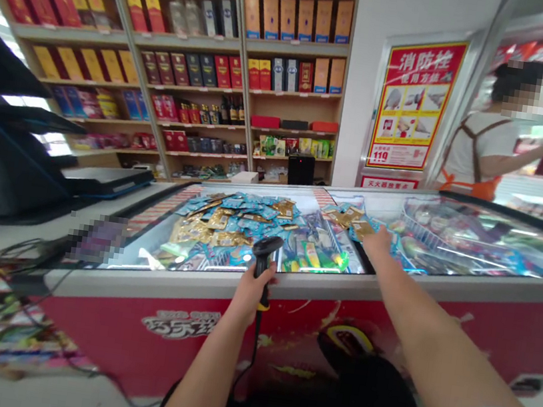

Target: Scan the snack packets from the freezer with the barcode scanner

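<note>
Looks partway, which group is finished unclear: large packet pile point(249, 217) on left side of freezer point(101, 334), small packet cluster point(348, 217) at right. Left hand point(256, 287) grips scanner point(263, 264); right hand point(378, 243) at the cluster, cannot tell its grasp. Count: one scanner, two groups; packets overlap, uncountable.
</note>
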A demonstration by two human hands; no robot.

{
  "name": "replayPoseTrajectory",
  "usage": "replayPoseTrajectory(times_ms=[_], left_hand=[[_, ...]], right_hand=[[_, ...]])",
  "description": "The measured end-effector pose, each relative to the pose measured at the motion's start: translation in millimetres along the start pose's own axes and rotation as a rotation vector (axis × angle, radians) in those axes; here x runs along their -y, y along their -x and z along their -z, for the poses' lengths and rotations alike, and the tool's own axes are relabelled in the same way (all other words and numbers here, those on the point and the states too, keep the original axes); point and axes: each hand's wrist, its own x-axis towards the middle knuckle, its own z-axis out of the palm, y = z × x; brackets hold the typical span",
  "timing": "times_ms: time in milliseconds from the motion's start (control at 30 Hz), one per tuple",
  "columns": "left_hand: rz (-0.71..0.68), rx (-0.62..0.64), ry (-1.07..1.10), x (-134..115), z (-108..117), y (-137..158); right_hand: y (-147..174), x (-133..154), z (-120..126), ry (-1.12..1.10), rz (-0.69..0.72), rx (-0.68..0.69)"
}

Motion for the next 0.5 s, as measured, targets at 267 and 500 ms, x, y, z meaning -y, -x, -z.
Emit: replayPoseTrajectory(times_ms=[267,500], left_hand=[[-0.022,-0.025,0.096,-25,4,-17],[-0.016,-0.022,0.255,-46,6,-47]], right_hand=[[3,29,-25,-0.056,0.089,0.068],[40,89,-67,-0.145,0.342,0.284]])
